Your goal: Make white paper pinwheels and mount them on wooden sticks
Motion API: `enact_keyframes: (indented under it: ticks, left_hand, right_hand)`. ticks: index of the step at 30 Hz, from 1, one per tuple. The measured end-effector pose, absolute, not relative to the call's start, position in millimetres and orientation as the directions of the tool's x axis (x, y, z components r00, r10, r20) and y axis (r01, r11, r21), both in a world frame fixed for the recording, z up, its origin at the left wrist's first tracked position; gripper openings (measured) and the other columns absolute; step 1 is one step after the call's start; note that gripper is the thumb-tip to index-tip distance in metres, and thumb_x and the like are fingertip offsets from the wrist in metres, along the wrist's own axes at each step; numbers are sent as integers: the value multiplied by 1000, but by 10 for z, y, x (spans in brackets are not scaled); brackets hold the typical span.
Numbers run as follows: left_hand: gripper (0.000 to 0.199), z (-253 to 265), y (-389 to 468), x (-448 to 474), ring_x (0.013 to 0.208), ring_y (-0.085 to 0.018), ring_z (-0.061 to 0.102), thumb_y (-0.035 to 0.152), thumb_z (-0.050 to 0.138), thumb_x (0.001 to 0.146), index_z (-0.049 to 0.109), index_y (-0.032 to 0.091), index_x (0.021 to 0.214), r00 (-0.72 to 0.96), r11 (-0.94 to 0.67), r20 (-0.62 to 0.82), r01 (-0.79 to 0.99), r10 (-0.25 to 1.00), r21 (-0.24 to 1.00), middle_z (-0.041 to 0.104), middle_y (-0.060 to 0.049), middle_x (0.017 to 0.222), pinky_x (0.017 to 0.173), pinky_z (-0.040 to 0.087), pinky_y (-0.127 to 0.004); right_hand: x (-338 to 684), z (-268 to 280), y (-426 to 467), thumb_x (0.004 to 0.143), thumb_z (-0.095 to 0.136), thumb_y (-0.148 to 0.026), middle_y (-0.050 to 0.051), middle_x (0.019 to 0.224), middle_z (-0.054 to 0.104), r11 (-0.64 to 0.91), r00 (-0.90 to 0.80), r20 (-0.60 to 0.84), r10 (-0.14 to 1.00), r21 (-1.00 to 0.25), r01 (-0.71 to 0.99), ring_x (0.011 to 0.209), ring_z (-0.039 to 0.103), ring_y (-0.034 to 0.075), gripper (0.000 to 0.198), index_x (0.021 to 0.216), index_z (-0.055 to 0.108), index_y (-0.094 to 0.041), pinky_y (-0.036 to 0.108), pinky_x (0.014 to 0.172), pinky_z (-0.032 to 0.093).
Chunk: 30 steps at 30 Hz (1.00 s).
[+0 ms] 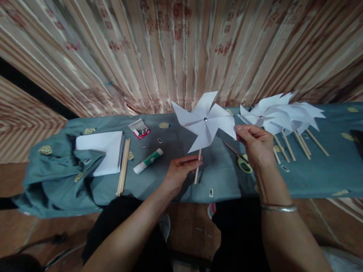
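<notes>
Two bare hands hold one white paper pinwheel (209,129) upright above the front middle of the worktop (228,182). The left hand (180,172) grips its single wooden stick (199,153) between thumb and fingers, below the paper, with the stick's lower end jutting out beneath. The right hand (258,144), with one silvery bracelet (279,208) at the wrist, pinches the tip of the right-hand blade between thumb and forefinger. The pinwheel has four blades, spread out around one shiny pin (205,119) at the centre. To the right, just beyond the right hand, a group of other white pinwheels (282,112) lies overlapping; at least four of their sticks show, pointing toward the person, but the overlap hides the exact number. One pair of scissors (238,155) with yellow-green handles lies between the two hands, nearer the right one. Left of the left hand lies one green-and-white glue stick (148,161), set at a slant, and behind it one small packet (139,129) of metal pins. Farther left is a narrow bundle of wooden sticks (124,165), too close together to count, beside one pile of white paper (113,152), partly covered by a bunched fold of the cloth (63,173).
</notes>
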<state>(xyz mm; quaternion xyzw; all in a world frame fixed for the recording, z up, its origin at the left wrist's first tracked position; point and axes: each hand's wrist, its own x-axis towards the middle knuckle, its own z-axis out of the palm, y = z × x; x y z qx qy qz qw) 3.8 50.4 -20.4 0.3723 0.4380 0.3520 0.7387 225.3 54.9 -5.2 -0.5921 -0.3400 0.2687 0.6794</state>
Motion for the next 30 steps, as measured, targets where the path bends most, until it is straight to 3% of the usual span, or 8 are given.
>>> enact_keyframes:
  ticks: [8,19,30]
  left_hand:
    - [26,-206,514,39,75,-16,64,30,86,57,80,17,78,352,467,-377,-216,856,858,77,-8,83,68,44,-27]
    - [26,-177,541,40,71,-15,63,29,87,55,80,17,77,314,445,-366,-231,876,865,77,-7,80,65,42,-27]
    - [27,-175,558,30,68,-15,63,28,86,55,80,16,78,290,432,-359,-250,887,866,76,-6,74,61,41,-27]
  right_hand:
    - [2162,2,509,56,87,-43,-2,58,68,96,595,93,799,-995,27,55,59,13,26,64,73,-22,26,55,49]
    - [2063,7,472,56,87,-46,-2,56,66,51,532,28,847,-998,-29,52,59,12,30,61,70,-22,26,54,50]
    - [1882,32,427,58,85,-49,-2,53,62,19,443,22,896,-1000,12,50,51,10,32,57,70,-21,23,51,39]
